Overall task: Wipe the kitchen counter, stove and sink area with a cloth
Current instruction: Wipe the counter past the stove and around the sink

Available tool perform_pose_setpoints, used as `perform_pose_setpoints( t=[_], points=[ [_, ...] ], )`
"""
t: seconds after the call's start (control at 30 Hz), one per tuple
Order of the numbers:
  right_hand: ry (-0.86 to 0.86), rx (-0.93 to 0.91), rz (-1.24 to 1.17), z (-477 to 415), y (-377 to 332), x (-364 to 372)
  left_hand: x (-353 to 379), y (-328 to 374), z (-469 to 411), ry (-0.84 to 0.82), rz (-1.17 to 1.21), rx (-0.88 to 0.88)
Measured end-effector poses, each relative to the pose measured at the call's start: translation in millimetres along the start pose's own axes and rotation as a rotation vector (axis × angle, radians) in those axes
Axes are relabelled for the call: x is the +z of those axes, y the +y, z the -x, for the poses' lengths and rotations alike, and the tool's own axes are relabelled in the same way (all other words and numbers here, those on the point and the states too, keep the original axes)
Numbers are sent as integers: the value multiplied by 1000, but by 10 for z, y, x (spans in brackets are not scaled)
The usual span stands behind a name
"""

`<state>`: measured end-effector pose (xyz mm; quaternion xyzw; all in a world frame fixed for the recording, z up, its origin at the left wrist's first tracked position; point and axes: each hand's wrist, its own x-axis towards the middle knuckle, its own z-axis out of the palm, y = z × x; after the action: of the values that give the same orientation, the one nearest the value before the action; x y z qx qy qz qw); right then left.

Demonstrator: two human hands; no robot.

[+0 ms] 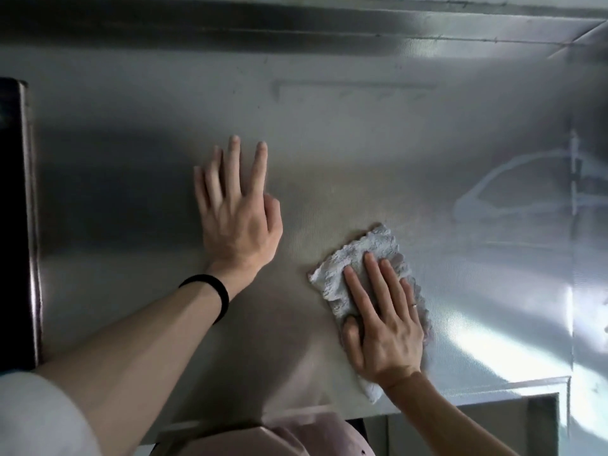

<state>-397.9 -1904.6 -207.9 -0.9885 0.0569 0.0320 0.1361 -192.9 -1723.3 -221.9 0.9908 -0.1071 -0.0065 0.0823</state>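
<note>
The cloth (358, 264) lies flat on the steel surface (427, 143), pinned under your right hand (383, 320), whose straight fingers press it down. Most of the cloth shows at that hand's 11 o'clock. Your left hand (237, 212), at 10 o'clock from the cloth, has its fingers spread and holds nothing.

Steel counter top: contents by count.

Hands, two: one left hand (237, 222), one right hand (383, 334). Fingers, thumbs included: five showing on each hand, ten in all. Cloth (368, 255): one, pale and crumpled. Counter (362, 143): one, steel. Wristband (214, 291): one, black, on the left wrist. Ring (414, 305): one, on a finger of the right hand. Dark panel (13, 225): one, at the left edge. White sleeve (36, 419): one, on the left arm. Whitish smear (513, 189): one, on the counter's right part.
</note>
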Motion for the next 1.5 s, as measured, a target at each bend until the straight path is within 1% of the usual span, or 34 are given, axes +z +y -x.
perform_pose_setpoints(
  t=[0.07, 0.17, 0.23, 0.33, 0.43, 0.6, 0.7, 0.8, 0.9, 1.03, 1.13, 1.2, 1.3, 1.4, 1.5],
  points=[
    [-8, -70, 1, -399, 89, -52, 22, 8, -5, 23, -17, 1],
    [34, -104, -6, -1165, 221, -118, 30, 19, 3, 17, -24, -1],
    [51, -98, 11, -1659, 269, -152, 33, 30, -3, 4, -34, -9],
    [73, -32, 22, -2259, 248, -181, 39, 56, -20, 5, -44, -19],
    [55, 28, 17, -2640, 192, -238, 30, 62, -9, 8, -53, -15],
    [35, 50, 7, -2969, 209, -289, 37, 78, -50, 25, -50, -23],
    [73, 48, -4, -2957, 179, -252, 32, 65, -72, 40, -62, -24],
    [126, 98, -29, -2512, 95, -172, 33, 44, -46, 30, -84, -17],
    [119, 77, -23, -1588, 11, -98, 24, 48, -39, 25, -70, -22],
    [4, 72, -80, -149, -54, -41, 23, 71, -6, 25, -57, -21],
    [-65, 87, -95, 404, -45, -22, -3, 86, -7, -4, -53, -22],
    [-84, 87, -69, 400, -14, -20, -23, 97, -5, -27, -54, -20],
    [-46, 90, -14, 12, 33, -7, -29, 102, -4, -25, -51, -34],
    [54, 104, 14, -732, 129, -44, -7, 98, -40, -3, -67, -33],
    [108, 113, 36, -1586, 241, -140, -3, 94, -38, -16, -59, -44]
  ],
)
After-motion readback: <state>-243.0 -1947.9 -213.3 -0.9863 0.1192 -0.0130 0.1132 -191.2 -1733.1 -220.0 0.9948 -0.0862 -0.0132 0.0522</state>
